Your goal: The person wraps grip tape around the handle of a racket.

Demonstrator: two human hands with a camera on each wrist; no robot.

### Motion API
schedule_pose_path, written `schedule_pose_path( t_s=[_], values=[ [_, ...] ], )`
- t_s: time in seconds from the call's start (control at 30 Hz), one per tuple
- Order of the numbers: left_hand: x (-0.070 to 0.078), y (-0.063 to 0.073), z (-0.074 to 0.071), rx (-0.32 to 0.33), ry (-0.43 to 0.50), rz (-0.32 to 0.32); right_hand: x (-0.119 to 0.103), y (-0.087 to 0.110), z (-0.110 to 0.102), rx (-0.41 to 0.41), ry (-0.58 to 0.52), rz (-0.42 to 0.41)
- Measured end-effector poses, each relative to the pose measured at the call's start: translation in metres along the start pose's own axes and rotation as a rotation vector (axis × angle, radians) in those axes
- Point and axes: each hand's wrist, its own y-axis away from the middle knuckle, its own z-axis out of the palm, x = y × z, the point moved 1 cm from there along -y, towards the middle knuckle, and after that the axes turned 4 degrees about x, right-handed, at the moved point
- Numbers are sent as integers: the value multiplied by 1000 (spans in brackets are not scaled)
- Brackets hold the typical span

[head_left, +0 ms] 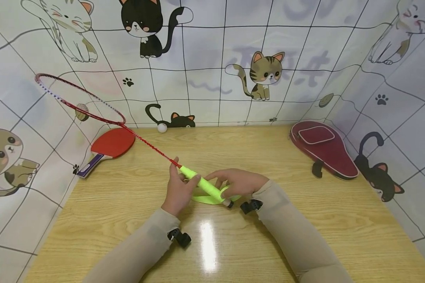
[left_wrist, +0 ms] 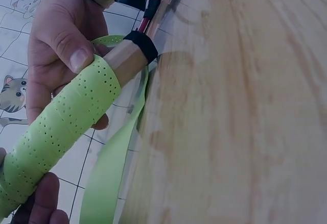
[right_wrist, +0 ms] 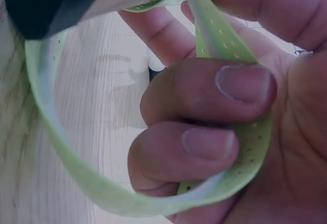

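A red badminton racket is tilted up to the left, no strings showing in its head. Yellow-green perforated grip tape wraps most of its handle. The butt end is bare and pale, with a black band at its tip. My left hand holds the handle near the shaft, thumb along the wrap. At the butt end, my right hand has its fingers curled round the tape's loose length, thumb at the wrap's edge. That length loops down below the handle.
A red table tennis bat lies at the back left of the wooden table. A small white ball sits by the back wall. At the back right lies a dark red bat case. Cat-print sheeting encloses three sides.
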Motion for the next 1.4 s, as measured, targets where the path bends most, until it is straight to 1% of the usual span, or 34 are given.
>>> schedule_pose_path(
  t_s=[0.2, 0.37, 0.53, 0.67, 0.73, 0.9, 1.03, 1.3, 1.4],
  values=[
    [0, 0, -1, -2, -27, 1, 0, 1, -1, -36, -37, -2],
    [1, 1, 0, -12, -33, 10, -1, 1, -2, -26, -2, -10],
    [1, 2, 1, 2, -46, 19, -1, 0, -1, -21, -4, -11],
    [2, 2, 2, 8, -38, 28, -2, 1, -2, -15, 9, -14],
    [3, 3, 2, 13, -36, 24, -2, 1, -2, -19, -4, -11],
    [2, 2, 1, 13, -42, 15, -3, 3, -2, -45, -84, 12],
    [1, 2, 0, 13, -45, 17, -2, 2, -2, -46, -124, 25],
    [3, 4, 1, 34, -41, 54, -2, 1, -1, -20, -87, 18],
    [5, 4, 2, 39, -35, 54, -3, 2, -2, -37, -117, 26]
  ],
)
